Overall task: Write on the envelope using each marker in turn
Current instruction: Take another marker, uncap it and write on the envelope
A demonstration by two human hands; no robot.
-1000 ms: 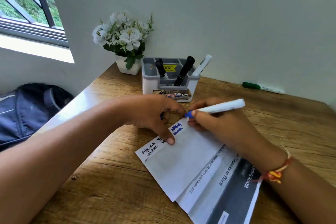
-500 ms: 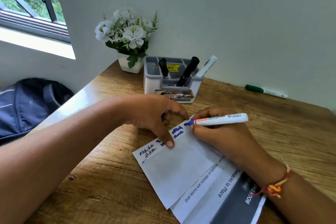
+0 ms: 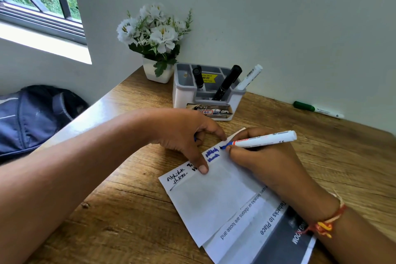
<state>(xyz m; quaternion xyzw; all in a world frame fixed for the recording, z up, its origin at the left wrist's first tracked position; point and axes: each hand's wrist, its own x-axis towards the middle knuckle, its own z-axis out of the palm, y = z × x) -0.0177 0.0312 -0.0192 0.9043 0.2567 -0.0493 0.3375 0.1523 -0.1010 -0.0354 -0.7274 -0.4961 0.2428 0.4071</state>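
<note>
A white envelope (image 3: 211, 197) lies slanted on the wooden desk (image 3: 128, 216), with black writing at its left corner and blue scribbles further right. My right hand (image 3: 257, 163) grips a white marker with a blue tip (image 3: 263, 139), its tip on the envelope's upper edge beside the blue marks. My left hand (image 3: 184, 135) presses the envelope down with fingertips; something small and blue shows under its fingers. A grey-white organiser (image 3: 205, 100) behind holds two black markers (image 3: 227, 82) and a white marker (image 3: 248, 77). A green-capped marker (image 3: 317, 109) lies by the wall.
A white pot of white flowers (image 3: 157, 49) stands in the desk's back corner. A printed sheet (image 3: 267, 236) lies under the envelope at the front. A dark blue bag (image 3: 34, 118) rests left of the desk, below a window (image 3: 38, 0).
The marker in my right hand has dropped from a raised angle to lie nearly level, tip staying at the envelope's upper edge. My left hand keeps holding the envelope.
</note>
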